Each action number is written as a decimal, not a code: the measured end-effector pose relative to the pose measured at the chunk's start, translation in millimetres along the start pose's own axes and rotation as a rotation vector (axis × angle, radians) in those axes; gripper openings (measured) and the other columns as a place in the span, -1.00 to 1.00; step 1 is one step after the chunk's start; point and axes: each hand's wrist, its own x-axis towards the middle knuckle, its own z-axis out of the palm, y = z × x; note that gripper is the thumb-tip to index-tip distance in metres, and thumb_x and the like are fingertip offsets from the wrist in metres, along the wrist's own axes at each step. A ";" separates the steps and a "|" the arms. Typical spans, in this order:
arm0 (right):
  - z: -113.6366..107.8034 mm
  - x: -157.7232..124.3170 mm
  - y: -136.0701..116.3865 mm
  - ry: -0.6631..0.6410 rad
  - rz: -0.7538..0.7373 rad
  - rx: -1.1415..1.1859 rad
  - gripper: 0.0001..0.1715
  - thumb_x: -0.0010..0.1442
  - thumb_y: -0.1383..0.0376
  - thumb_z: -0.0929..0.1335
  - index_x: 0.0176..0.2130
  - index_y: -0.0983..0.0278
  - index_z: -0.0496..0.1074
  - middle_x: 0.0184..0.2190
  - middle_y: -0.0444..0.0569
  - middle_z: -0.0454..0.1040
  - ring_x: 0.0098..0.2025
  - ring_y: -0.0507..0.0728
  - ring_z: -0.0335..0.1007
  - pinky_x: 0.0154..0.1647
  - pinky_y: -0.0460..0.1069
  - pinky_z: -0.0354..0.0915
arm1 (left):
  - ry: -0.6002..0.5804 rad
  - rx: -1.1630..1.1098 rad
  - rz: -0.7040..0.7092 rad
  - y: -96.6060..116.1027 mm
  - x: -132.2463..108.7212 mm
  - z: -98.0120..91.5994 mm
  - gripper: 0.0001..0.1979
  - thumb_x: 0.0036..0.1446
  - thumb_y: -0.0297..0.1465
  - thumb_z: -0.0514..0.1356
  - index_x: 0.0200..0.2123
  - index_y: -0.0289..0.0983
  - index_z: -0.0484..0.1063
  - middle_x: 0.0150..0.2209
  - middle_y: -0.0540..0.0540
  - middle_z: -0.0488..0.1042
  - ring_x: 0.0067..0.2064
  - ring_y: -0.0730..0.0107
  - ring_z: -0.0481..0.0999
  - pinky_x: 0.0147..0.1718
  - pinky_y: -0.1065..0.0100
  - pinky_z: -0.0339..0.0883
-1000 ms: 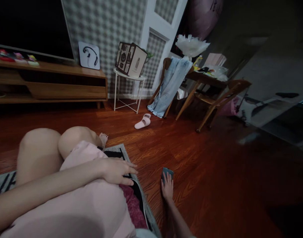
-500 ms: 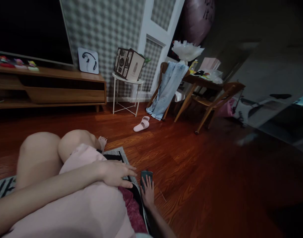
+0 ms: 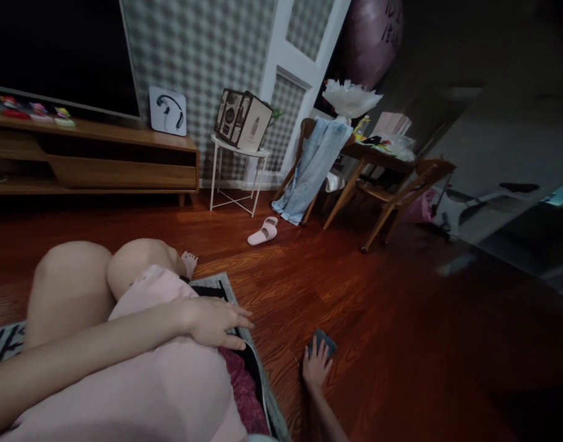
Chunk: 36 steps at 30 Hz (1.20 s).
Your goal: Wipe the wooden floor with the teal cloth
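My left hand [image 3: 217,320] lies palm down on a pink cushion or cloth [image 3: 170,387] over my lap, its fingers apart and holding nothing. To the right, my right hand [image 3: 317,364] is spread on top of a dark blue-grey flat object [image 3: 326,342] on the wooden floor [image 3: 364,294]. The palm and fingers press on it without wrapping round it; whether it is a cloth or something firmer I cannot tell. A thin light strand [image 3: 294,356] lies on the floor left of my right hand.
A patterned rug [image 3: 221,283] lies under my legs. A pink slipper [image 3: 263,232] is on the floor ahead, before a small white side table [image 3: 239,147] with a box. Wooden chairs [image 3: 401,190], one hung with jeans [image 3: 313,166], and a TV cabinet [image 3: 124,166] stand beyond.
My right hand has slid to the right over the floor, away from the rug, and the dark flat object moved with it and turned. My left hand has stayed on the pink cushion or cloth.
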 end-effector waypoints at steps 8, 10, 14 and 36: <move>18.2 -71.2 -99.7 -0.083 -0.410 0.084 -0.28 0.37 -0.02 0.02 0.37 0.18 0.15 0.43 0.07 0.02 0.47 0.27 -0.22 0.39 0.34 -0.15 | 0.013 0.000 0.021 -0.4 1.6 0.8 -0.43 0.32 -0.05 0.07 0.31 -0.13 0.29 0.38 -0.15 0.14 0.33 0.00 0.23 0.25 0.12 0.12; 17.6 -70.7 -117.3 -0.115 -0.513 0.094 -0.32 0.39 0.01 0.04 0.37 0.12 0.14 0.42 0.01 0.04 0.46 0.24 -0.19 0.40 0.31 -0.14 | 0.018 0.003 0.026 -0.2 1.4 0.8 -0.43 0.32 -0.06 0.08 0.31 -0.14 0.29 0.37 -0.17 0.15 0.33 -0.01 0.23 0.25 0.09 0.12; 11.2 -38.9 -109.2 -0.158 -0.538 0.055 -0.35 0.39 0.05 0.03 0.36 0.09 0.15 0.42 -0.04 0.05 0.46 0.19 -0.17 0.41 0.27 -0.15 | 0.004 0.010 0.015 1.2 0.3 -0.8 -0.42 0.32 -0.07 0.08 0.32 -0.13 0.26 0.38 -0.16 0.13 0.35 -0.02 0.19 0.26 0.05 0.10; 19.0 -66.3 -110.3 -0.108 -0.579 0.094 -0.35 0.38 0.02 0.05 0.36 0.07 0.16 0.42 -0.06 0.06 0.47 0.21 -0.20 0.41 0.29 -0.13 | 0.005 -0.005 0.023 0.8 1.9 0.3 -0.41 0.31 -0.07 0.08 0.32 -0.17 0.28 0.38 -0.20 0.14 0.34 -0.07 0.21 0.24 0.01 0.11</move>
